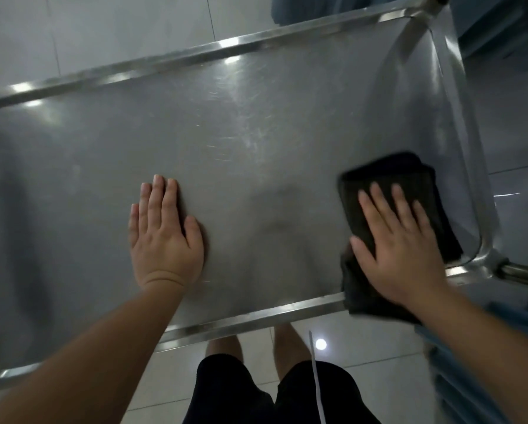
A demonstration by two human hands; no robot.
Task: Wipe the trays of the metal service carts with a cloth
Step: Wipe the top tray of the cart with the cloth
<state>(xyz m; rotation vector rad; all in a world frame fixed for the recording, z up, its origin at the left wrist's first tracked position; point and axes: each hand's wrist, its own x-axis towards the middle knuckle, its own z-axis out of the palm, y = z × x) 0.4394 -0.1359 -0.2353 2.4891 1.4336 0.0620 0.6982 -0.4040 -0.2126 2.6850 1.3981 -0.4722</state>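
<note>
A steel cart tray [226, 123] with a raised rim fills most of the head view. My left hand [164, 234] lies flat on the bare tray surface, fingers straight and together. My right hand [400, 240] presses flat on a dark folded cloth [388, 175] at the tray's near right corner. The cloth's lower end hangs over the near rim. Its edges look blurred.
The cart's round handle bar [522, 273] sticks out at the right. Pale glossy floor tiles [103, 26] surround the cart. Something blue [470, 368] stands at the lower right, and more blue shows at the top right. My legs are just below the near rim.
</note>
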